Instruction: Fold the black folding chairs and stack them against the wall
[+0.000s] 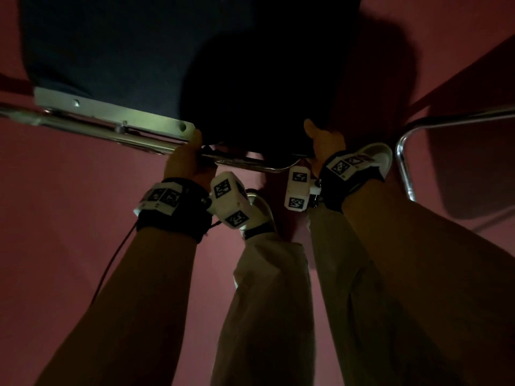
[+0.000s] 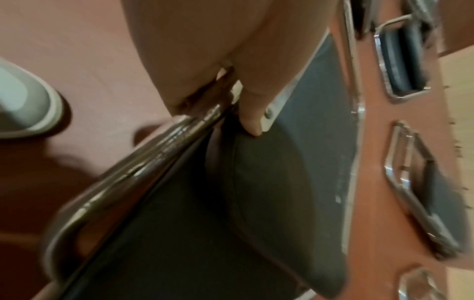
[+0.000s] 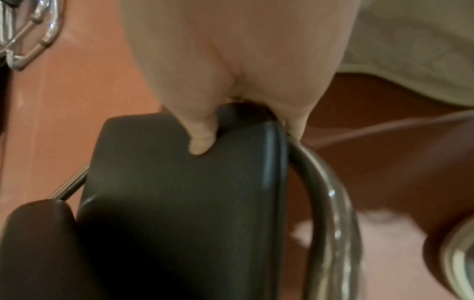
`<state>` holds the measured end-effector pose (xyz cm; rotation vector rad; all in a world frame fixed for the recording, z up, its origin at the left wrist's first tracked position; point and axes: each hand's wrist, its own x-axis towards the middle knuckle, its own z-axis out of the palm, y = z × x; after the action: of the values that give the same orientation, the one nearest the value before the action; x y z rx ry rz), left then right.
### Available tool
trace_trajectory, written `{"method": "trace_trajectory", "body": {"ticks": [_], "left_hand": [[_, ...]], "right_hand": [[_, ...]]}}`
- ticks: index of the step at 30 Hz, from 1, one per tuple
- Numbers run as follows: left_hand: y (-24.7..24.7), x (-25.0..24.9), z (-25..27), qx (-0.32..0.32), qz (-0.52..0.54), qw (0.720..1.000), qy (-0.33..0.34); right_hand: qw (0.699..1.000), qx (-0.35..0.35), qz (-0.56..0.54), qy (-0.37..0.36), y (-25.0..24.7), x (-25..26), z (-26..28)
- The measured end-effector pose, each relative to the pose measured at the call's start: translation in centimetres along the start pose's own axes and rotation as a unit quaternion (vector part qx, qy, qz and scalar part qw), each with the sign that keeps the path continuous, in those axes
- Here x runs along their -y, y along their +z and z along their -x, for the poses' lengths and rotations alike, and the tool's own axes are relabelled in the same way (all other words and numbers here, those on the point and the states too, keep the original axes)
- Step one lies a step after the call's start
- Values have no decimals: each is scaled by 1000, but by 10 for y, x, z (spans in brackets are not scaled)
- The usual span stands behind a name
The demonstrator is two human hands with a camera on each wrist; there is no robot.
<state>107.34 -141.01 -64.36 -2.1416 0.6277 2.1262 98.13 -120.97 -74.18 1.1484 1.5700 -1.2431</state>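
From the head view, we hold the black folding chair (image 1: 172, 59) low over the red floor (image 1: 69, 218), left hand (image 1: 185, 160) wrapped on its chrome frame (image 1: 239, 162), right hand (image 1: 324, 143) gripping the seat edge; another chair (image 1: 457, 151) stands to our right. Left wrist: fingers (image 2: 252, 113) curled round tube and bracket, folded chairs (image 2: 420, 182) lying beyond. Right wrist: thumb (image 3: 201, 140) pressing the padded seat (image 3: 179, 213). We'd keep both grips level and skin clear of the hinge. No containers here.
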Motion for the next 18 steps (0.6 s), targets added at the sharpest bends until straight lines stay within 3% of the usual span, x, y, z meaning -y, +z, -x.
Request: {"method": "trace_trajectory", "body": {"ticks": [5, 12, 16, 18], "left_hand": [[-12, 13, -26, 32, 48, 998, -15], [-16, 24, -36, 67, 45, 996, -49], [-14, 28, -41, 52, 43, 996, -54], [-16, 28, -48, -5, 11, 999, -34]], "right_hand": [[994, -38, 104, -3, 11, -4, -12], [989, -51, 134, -17, 17, -16, -33], [990, -41, 136, -2, 17, -16, -36], [991, -33, 132, 6, 15, -13, -29]]}}
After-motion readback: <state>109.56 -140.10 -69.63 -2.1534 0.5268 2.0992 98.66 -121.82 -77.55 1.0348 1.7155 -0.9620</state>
